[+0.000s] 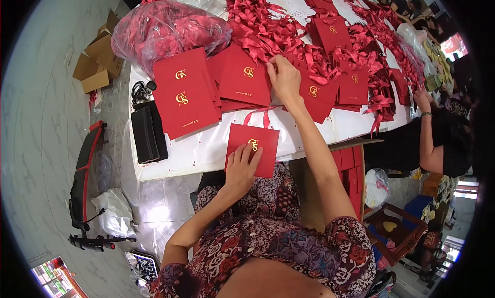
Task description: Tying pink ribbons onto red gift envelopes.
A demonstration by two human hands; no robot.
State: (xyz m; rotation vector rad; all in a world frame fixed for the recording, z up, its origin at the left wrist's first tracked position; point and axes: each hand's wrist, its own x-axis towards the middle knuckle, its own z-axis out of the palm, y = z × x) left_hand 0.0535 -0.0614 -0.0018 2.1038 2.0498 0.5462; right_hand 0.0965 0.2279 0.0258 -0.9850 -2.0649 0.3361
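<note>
- The white bench [206, 148] fills the middle of the room, its far half buried under things.
- A tangled heap of red ribbons [268, 25] spreads across the far side of the bench, running off to the right.
- A clear plastic bag [165, 30] stuffed with more red ribbon sits at the far left corner.
- Red folded cards [185, 94] with gold emblems lie fanned out in overlapping stacks, left and centre, just this side of the heap.
- A black pouch [147, 133] lies near the left edge, beside the stacks.
- One red card [258, 143] with a ribbon tail lies at the near edge of the bench, partly overhanging the lap.
- The left hand [241, 169] lies flat on that card, fingers spread, pressing rather than clasping.
- The right hand [283, 79] reaches into the edge of the ribbon heap, fingertips pinched on a strand; the grip is nearly closed.
- Another person's hand [422, 99] works at the far right.
</note>
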